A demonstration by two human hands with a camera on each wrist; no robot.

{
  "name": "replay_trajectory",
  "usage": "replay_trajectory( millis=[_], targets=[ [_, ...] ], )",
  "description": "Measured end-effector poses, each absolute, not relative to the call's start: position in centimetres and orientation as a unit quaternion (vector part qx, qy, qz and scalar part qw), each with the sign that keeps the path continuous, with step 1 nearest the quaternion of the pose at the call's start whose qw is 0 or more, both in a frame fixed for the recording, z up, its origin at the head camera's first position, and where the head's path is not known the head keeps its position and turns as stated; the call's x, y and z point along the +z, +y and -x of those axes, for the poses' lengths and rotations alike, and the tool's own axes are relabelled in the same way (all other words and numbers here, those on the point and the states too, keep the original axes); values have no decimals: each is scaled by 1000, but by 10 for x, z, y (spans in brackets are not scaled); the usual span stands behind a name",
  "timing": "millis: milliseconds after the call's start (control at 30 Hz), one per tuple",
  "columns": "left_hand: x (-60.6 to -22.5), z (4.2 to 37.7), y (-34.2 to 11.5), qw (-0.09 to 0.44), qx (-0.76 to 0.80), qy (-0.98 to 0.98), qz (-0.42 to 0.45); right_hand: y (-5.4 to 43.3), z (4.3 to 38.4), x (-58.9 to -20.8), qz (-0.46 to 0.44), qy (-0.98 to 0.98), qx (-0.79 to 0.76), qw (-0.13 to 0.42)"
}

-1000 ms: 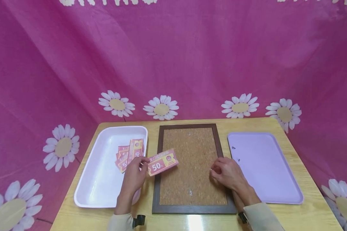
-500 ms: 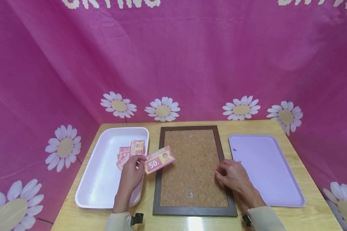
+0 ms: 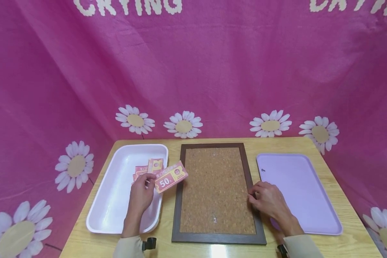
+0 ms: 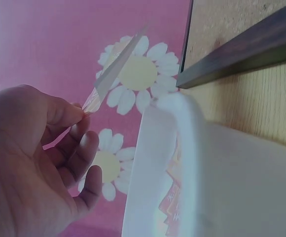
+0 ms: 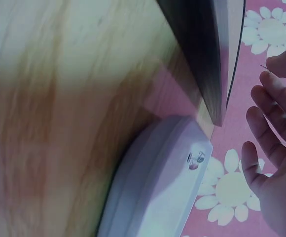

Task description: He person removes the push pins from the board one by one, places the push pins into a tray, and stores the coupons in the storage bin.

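Observation:
My left hand (image 3: pixel 141 193) pinches one end of a red and yellow paper coupon (image 3: pixel 171 177) marked 50. The coupon's far end overlaps the left frame of a corkboard (image 3: pixel 216 193) in the head view. More such coupons (image 3: pixel 154 165) lie in a white tub (image 3: pixel 107 211) beneath that hand. Over the board's right frame is my right hand (image 3: pixel 268 199), thumb and forefinger together. A thin metal point (image 5: pixel 264 66) sticks out between them in the right wrist view, like that of a pushpin; its head is hidden by the fingers.
To the right of the board lies a shallow purple tray (image 3: pixel 304 197). Small pushpins (image 5: pixel 196 159) rest near its left edge. A pink curtain (image 3: pixel 213 71) with white flowers hangs behind the wooden table (image 3: pixel 245 141).
My left hand has drawn left with the coupon, so less of it overlaps the board. My right hand has moved right, from over the cork to the board's right frame. The head view has tilted up slightly.

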State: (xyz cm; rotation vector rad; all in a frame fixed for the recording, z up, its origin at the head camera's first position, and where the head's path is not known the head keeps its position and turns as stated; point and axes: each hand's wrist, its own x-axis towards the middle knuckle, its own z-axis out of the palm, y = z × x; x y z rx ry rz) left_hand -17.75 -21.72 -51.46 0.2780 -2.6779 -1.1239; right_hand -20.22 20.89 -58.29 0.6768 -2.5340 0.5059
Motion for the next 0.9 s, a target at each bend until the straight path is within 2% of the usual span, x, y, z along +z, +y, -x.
replay_trajectory(
  millis=[133, 500, 733, 900],
  targets=[
    [-515, 180, -223, 121, -388, -907, -109, 215, 202, -583, -244, -921, 187, 238],
    [-518, 185, -231, 111, -390, -901, -152, 225, 198, -584, -195, -946, 182, 184],
    [-521, 188, -237, 117, -385, -902, -158, 233, 198, -587, -195, -939, 187, 211],
    [-519, 192, -240, 133, -386, -900, -154, 238, 197, -587, -188, -941, 185, 211]
  ],
)
